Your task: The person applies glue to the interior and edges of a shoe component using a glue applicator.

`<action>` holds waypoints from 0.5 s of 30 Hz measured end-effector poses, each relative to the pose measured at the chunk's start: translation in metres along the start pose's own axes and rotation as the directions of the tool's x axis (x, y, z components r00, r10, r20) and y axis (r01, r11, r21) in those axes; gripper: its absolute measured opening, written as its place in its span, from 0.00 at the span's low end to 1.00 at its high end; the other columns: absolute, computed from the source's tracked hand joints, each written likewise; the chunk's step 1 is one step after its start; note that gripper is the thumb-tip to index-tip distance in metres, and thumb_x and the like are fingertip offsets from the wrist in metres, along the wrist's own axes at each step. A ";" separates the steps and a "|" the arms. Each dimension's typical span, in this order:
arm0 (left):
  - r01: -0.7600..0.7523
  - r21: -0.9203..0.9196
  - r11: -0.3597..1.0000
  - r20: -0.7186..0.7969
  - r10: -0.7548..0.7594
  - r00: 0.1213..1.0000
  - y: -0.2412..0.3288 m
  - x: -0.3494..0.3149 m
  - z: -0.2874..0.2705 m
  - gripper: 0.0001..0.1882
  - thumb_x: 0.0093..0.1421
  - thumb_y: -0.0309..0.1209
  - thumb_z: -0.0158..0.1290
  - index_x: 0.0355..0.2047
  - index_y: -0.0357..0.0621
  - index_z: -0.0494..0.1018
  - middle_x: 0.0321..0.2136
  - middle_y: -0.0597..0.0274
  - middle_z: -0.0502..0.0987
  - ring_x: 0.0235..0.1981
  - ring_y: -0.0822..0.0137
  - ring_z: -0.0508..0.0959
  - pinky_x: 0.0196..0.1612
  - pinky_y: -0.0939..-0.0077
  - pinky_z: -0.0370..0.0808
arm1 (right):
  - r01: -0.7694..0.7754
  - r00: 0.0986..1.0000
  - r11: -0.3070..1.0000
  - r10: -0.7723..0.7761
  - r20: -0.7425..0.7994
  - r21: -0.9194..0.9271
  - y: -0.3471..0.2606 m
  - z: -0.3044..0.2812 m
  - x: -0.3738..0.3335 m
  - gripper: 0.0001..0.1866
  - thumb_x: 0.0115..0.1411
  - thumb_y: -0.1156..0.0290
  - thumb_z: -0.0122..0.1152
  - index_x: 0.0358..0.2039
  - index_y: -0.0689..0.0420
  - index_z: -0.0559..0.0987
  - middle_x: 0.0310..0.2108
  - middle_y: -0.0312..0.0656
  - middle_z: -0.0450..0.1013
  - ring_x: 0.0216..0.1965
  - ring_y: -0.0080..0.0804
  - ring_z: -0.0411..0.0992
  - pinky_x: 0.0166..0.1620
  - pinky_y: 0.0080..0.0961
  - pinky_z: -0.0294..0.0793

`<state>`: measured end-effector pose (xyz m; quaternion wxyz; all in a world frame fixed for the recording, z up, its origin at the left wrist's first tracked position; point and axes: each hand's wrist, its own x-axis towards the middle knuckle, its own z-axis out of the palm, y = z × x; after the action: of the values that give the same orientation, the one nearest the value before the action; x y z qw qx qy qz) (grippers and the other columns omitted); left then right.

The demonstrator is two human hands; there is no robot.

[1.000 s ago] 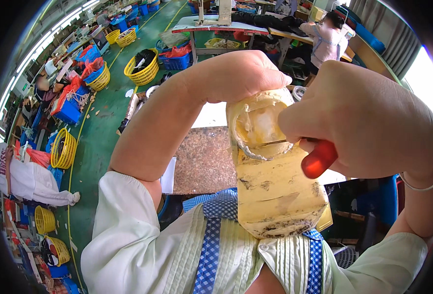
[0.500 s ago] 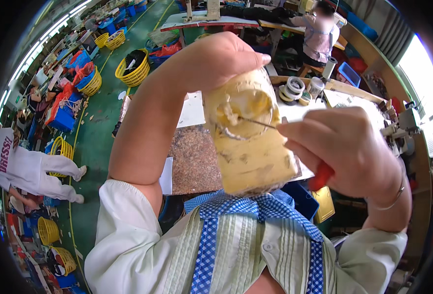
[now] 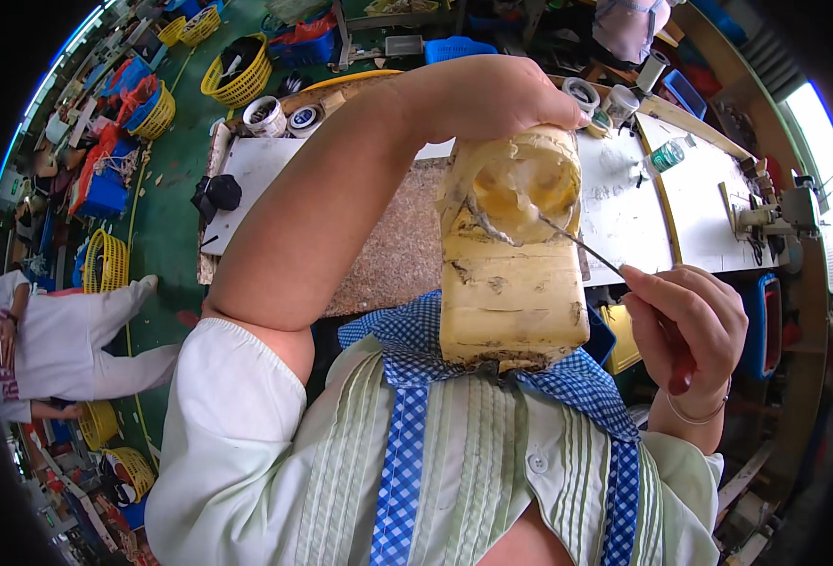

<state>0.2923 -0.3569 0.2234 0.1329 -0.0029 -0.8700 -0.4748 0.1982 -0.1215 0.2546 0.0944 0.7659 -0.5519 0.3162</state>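
Over the front of the table I hold up a yellow plastic jug (image 3: pixel 511 292), its surface smeared with dark marks. My left hand (image 3: pixel 501 99) is bent over its far end, fingers closed round it and mostly hidden behind. A round opening in the jug, with a ragged rim, shows pale sticky paste (image 3: pixel 520 209) inside. On the right, my right hand (image 3: pixel 688 321) is closed on a thin metal tool (image 3: pixel 591 251) with a red handle, its kind unclear. The paste-coated tip of the tool is at the opening's near right edge.
Behind the jug lies a speckled brown slab (image 3: pixel 393 236) on a white-topped table (image 3: pixel 628 217). Tubs (image 3: pixel 264 117) and a green-labelled bottle (image 3: pixel 669 155) stand on it. Toward the right is a sewing machine (image 3: pixel 793 212). One person (image 3: pixel 67 349) is at left, another (image 3: pixel 628 28) at the back.
The tool tip has drawn back from inside the opening toward its near edge, and my right hand has moved lower. The jug appears farther right, and the whole view has shifted.
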 end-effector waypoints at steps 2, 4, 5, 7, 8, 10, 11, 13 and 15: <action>0.058 0.041 0.998 0.006 -0.058 0.998 0.003 0.006 0.006 0.16 0.58 0.34 0.46 0.29 0.30 0.73 0.22 0.55 0.75 0.25 0.71 0.73 0.31 0.79 0.67 | 0.058 0.994 0.996 -0.064 -0.093 -0.063 -0.003 -0.006 0.000 0.13 0.38 0.81 0.65 0.29 0.62 0.77 0.14 0.37 0.68 0.13 0.24 0.66 0.15 0.16 0.62; 0.091 0.080 0.993 0.029 -0.094 0.995 0.011 0.017 0.013 0.16 0.58 0.35 0.46 0.29 0.30 0.74 0.22 0.56 0.75 0.25 0.71 0.73 0.31 0.79 0.67 | 0.117 0.992 0.972 -0.124 -0.022 -0.203 -0.013 -0.019 0.002 0.13 0.38 0.80 0.65 0.29 0.63 0.77 0.14 0.37 0.68 0.13 0.24 0.65 0.15 0.15 0.61; 0.072 0.082 0.994 0.011 -0.073 0.997 0.008 0.014 0.014 0.15 0.58 0.34 0.46 0.29 0.32 0.74 0.23 0.56 0.75 0.26 0.70 0.73 0.32 0.79 0.68 | 0.208 0.978 0.934 -0.201 0.056 -0.290 -0.014 -0.018 0.005 0.13 0.38 0.80 0.64 0.29 0.64 0.77 0.15 0.36 0.67 0.13 0.23 0.64 0.14 0.15 0.60; 0.056 0.084 0.995 -0.008 -0.056 0.998 0.006 0.009 0.014 0.14 0.58 0.34 0.46 0.30 0.34 0.74 0.24 0.56 0.75 0.26 0.69 0.74 0.32 0.78 0.68 | 0.247 0.969 0.922 -0.229 0.095 -0.298 -0.012 -0.016 0.012 0.13 0.37 0.79 0.63 0.28 0.65 0.76 0.15 0.36 0.67 0.13 0.22 0.63 0.14 0.15 0.59; 0.000 0.199 0.980 0.030 -0.006 1.000 0.012 0.010 0.013 0.13 0.58 0.33 0.46 0.32 0.35 0.74 0.25 0.55 0.75 0.27 0.67 0.74 0.33 0.78 0.68 | 0.279 0.959 0.903 -0.246 0.139 -0.325 -0.011 -0.017 0.015 0.14 0.36 0.79 0.63 0.28 0.66 0.76 0.15 0.35 0.66 0.12 0.21 0.62 0.13 0.14 0.58; -0.066 0.306 0.950 0.072 0.046 0.996 0.018 0.012 0.015 0.12 0.57 0.31 0.45 0.34 0.37 0.74 0.26 0.54 0.75 0.28 0.66 0.74 0.34 0.78 0.68 | 0.320 0.947 0.881 -0.281 0.158 -0.350 -0.013 -0.015 0.017 0.13 0.36 0.78 0.61 0.27 0.68 0.76 0.15 0.36 0.66 0.13 0.20 0.61 0.13 0.14 0.56; 0.071 0.190 0.979 0.017 -0.076 0.997 0.021 0.014 0.018 0.12 0.55 0.33 0.45 0.33 0.41 0.75 0.28 0.54 0.75 0.29 0.65 0.73 0.35 0.75 0.68 | 0.358 0.932 0.844 -0.296 0.211 -0.399 -0.016 -0.015 0.018 0.13 0.38 0.79 0.61 0.29 0.67 0.76 0.17 0.38 0.67 0.14 0.23 0.62 0.15 0.16 0.58; 0.205 0.062 0.977 -0.022 -0.204 0.979 0.022 0.017 0.021 0.13 0.52 0.35 0.45 0.31 0.45 0.77 0.29 0.55 0.75 0.30 0.65 0.73 0.37 0.72 0.68 | 0.478 0.872 0.772 -0.359 0.333 -0.419 -0.018 -0.018 0.025 0.15 0.39 0.79 0.61 0.31 0.71 0.75 0.19 0.42 0.67 0.16 0.25 0.63 0.16 0.17 0.59; 0.182 0.057 0.982 0.033 -0.184 0.982 0.021 0.023 0.021 0.12 0.52 0.33 0.44 0.31 0.45 0.76 0.28 0.55 0.75 0.30 0.65 0.72 0.37 0.73 0.69 | 0.525 0.842 0.718 -0.358 0.404 -0.458 -0.024 -0.019 0.029 0.14 0.40 0.80 0.60 0.31 0.71 0.74 0.19 0.42 0.67 0.16 0.24 0.62 0.16 0.16 0.59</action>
<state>0.2685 -0.3306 0.2353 0.0722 0.0715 -0.8814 -0.4613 0.2182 -0.1257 0.2919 0.3033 0.8528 -0.4252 -0.0033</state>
